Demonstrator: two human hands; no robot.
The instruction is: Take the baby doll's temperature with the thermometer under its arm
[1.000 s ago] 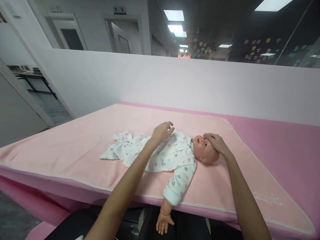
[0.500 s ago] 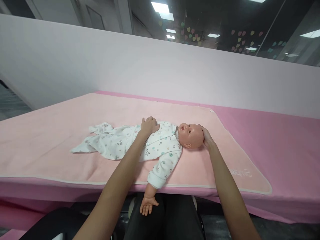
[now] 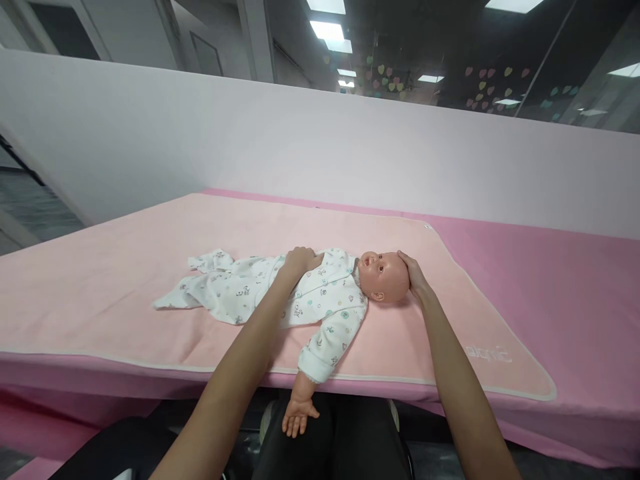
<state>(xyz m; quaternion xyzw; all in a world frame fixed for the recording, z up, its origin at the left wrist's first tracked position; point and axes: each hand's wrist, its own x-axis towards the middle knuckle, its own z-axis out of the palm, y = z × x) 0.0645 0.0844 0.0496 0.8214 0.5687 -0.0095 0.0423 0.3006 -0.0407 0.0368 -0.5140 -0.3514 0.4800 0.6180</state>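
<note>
A baby doll [image 3: 330,310] lies face up across the peach mat, its bald head [image 3: 387,277] to the right. It wears a white printed sleepsuit [image 3: 225,293] whose legs stretch left, flat at the ends. My left hand [image 3: 301,260] lies across the doll's belly, fingers bent over the far side and thumb toward its chest. Its fingertips are hidden. My right hand [image 3: 413,275] cups the crown of the doll's head, fingers curved along it. The doll's near arm hangs over the table edge, its bare hand [image 3: 299,417] spread above my legs. The far arm is hidden.
The peach mat [image 3: 125,267] with pale edging covers much of a pink-clothed table [image 3: 540,287]. Behind stands a low white partition [image 3: 325,147], with dark glass [image 3: 450,53] and heart stickers above. My knees [image 3: 345,433] are under the near edge.
The fingers of my left hand have bent further over the doll's far side. My right hand stays at the head. The view has shifted slightly, so the whole scene sits lower and further right.
</note>
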